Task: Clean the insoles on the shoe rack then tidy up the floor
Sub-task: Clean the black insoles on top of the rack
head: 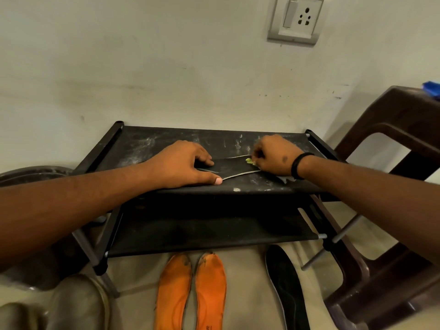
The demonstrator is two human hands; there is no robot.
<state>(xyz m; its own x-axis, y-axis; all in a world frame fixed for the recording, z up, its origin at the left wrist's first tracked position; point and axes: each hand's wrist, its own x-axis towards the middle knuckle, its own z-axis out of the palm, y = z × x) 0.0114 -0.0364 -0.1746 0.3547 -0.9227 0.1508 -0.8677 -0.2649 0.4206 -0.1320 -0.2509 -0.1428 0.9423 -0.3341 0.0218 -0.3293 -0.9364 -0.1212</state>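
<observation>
Now my left hand (188,163) presses flat on the black insole (232,166) mid-frame on the shoe rack (147,144), steadying it so my right hand (273,154), pinching a green scrap (249,160), can scrub.

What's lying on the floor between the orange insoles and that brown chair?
In the head view, a single black insole lies between the orange insoles and the brown chair.

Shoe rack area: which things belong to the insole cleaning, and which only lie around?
Job: black insole on shoe rack, green scrubber, orange insoles, black floor insole.
Idle: brown chair, wall socket.
</observation>
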